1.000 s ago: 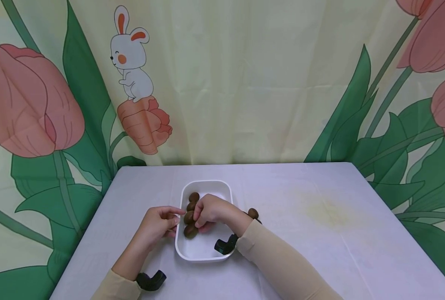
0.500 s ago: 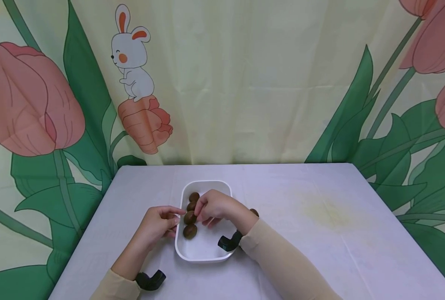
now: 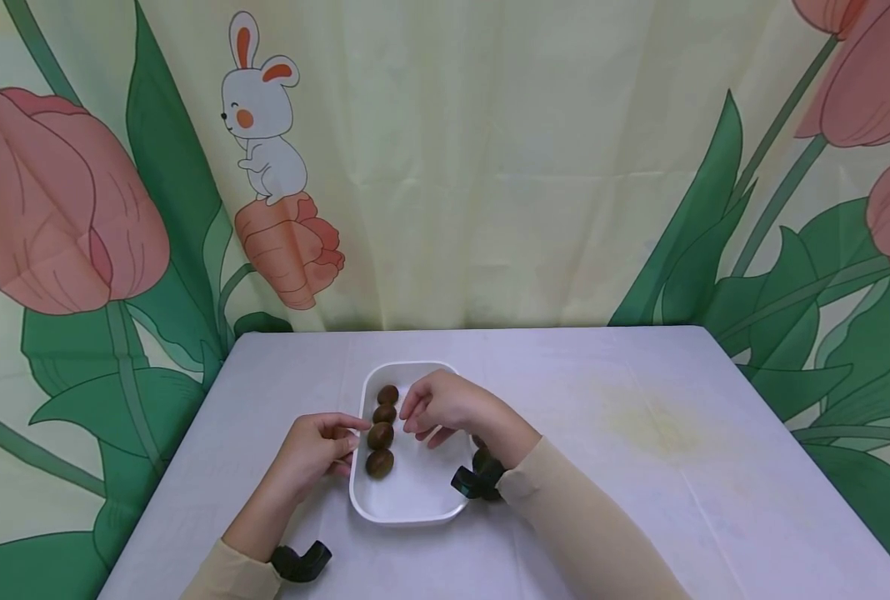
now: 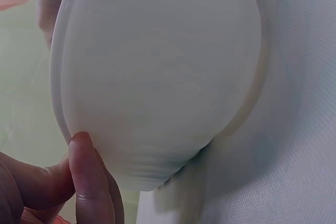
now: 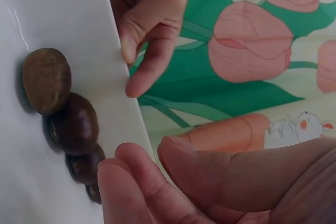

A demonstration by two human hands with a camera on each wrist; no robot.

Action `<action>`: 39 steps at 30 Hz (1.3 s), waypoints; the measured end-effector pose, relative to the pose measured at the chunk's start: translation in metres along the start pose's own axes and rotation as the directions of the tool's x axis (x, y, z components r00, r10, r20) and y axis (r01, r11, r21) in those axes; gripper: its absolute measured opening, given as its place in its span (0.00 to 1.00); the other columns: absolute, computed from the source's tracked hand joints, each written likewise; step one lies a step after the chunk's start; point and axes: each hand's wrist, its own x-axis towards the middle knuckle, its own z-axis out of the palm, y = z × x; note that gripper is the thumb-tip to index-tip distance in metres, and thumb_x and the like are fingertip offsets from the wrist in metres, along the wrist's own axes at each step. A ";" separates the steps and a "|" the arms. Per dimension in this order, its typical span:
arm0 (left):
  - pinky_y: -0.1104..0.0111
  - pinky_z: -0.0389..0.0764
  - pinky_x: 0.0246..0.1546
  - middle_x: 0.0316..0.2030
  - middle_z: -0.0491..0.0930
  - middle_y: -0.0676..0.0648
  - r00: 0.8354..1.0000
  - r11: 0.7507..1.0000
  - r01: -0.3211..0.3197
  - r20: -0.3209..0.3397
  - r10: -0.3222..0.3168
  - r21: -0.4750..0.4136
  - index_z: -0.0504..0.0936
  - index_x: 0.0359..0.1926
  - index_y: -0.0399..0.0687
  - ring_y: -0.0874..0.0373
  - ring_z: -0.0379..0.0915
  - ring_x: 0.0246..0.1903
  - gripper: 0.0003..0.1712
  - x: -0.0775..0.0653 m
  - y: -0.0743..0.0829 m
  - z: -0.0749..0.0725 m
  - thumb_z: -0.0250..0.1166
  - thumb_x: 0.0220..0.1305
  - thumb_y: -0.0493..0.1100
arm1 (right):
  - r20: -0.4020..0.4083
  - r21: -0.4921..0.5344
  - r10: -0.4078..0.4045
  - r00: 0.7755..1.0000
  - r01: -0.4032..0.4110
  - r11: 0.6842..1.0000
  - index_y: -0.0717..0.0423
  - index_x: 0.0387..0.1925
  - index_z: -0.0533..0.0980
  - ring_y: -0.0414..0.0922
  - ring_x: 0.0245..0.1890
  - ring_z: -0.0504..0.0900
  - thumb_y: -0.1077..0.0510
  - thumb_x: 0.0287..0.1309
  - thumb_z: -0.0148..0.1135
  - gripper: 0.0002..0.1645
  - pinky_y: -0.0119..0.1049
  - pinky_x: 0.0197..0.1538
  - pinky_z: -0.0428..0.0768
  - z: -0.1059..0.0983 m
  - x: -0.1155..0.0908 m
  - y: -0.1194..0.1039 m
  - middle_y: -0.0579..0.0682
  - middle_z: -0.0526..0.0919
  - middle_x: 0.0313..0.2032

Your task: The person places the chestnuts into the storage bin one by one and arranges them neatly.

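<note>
Hovering empty, slightly parted: right grip [image 3: 454, 406] beside chestnuts [image 3: 380, 435], probably light, hard, slippery, best pinched by their sides; left grip [image 3: 312, 447] touches tray [image 3: 407, 496].

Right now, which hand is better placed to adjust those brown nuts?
Probably the right grip: it hovers over the white tray, close beside the nuts and apparently empty, while the left grip is occupied touching the tray's rim.
</note>
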 end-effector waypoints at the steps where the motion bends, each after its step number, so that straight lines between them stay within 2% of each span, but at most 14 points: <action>1: 0.66 0.87 0.27 0.38 0.88 0.38 1.000 1.000 0.000 0.000 0.000 -0.001 0.91 0.54 0.40 0.54 0.81 0.26 0.14 0.000 0.000 0.000 0.70 0.70 0.31 | -0.002 0.007 -0.001 1.000 0.001 1.000 0.66 0.44 0.85 0.44 0.29 0.85 0.70 0.62 0.71 0.09 0.42 0.35 0.92 -0.002 -0.002 0.000 0.59 0.91 0.36; 7: 0.67 0.87 0.27 0.40 0.87 0.38 1.000 1.000 0.002 -0.006 -0.002 -0.005 0.91 0.54 0.41 0.53 0.81 0.26 0.14 0.000 -0.001 0.000 0.70 0.70 0.31 | -0.022 0.011 -0.003 1.000 0.004 1.000 0.64 0.45 0.85 0.45 0.32 0.87 0.68 0.63 0.72 0.09 0.43 0.36 0.92 -0.012 -0.011 0.002 0.58 0.90 0.36; 14: 0.67 0.86 0.26 0.39 0.87 0.38 1.000 1.000 -0.005 -0.006 0.005 -0.007 0.91 0.53 0.40 0.53 0.81 0.26 0.14 0.000 -0.002 0.001 0.70 0.69 0.30 | -0.036 0.006 -0.024 0.999 0.025 1.000 0.65 0.47 0.84 0.50 0.35 0.89 0.70 0.64 0.68 0.10 0.42 0.36 0.92 -0.024 -0.024 0.007 0.66 0.90 0.44; 21: 0.68 0.86 0.26 0.39 0.86 0.38 1.000 1.000 -0.004 -0.011 0.004 -0.005 0.91 0.53 0.41 0.53 0.81 0.26 0.14 0.000 -0.001 0.000 0.70 0.69 0.29 | -0.067 0.008 -0.024 0.997 0.024 1.000 0.61 0.44 0.85 0.49 0.34 0.87 0.69 0.63 0.69 0.09 0.40 0.34 0.91 -0.036 -0.039 0.013 0.56 0.90 0.39; 23: 0.68 0.86 0.26 0.40 0.86 0.38 1.000 1.000 -0.004 -0.009 0.004 -0.006 0.91 0.53 0.41 0.53 0.81 0.26 0.14 0.000 -0.001 0.001 0.70 0.69 0.29 | -0.078 0.010 -0.018 0.997 0.019 1.000 0.60 0.45 0.85 0.48 0.33 0.87 0.69 0.63 0.69 0.09 0.39 0.34 0.90 -0.040 -0.043 0.016 0.57 0.90 0.39; 31: 0.68 0.85 0.26 0.39 0.86 0.38 1.000 1.000 0.000 -0.009 0.000 -0.001 0.91 0.53 0.41 0.53 0.81 0.26 0.14 0.000 -0.001 0.001 0.70 0.69 0.30 | -0.112 -0.004 -0.024 0.993 0.024 1.000 0.65 0.48 0.84 0.49 0.32 0.86 0.68 0.63 0.71 0.11 0.36 0.31 0.88 -0.057 -0.060 0.029 0.63 0.90 0.43; 39: 0.68 0.86 0.26 0.38 0.85 0.39 1.000 1.000 0.011 -0.022 -0.011 0.000 0.92 0.52 0.43 0.53 0.81 0.26 0.14 0.001 -0.001 0.001 0.70 0.69 0.29 | -0.147 -0.013 0.005 0.989 -0.007 1.000 0.64 0.48 0.84 0.49 0.34 0.85 0.67 0.64 0.71 0.12 0.35 0.30 0.86 -0.076 -0.068 0.044 0.65 0.89 0.45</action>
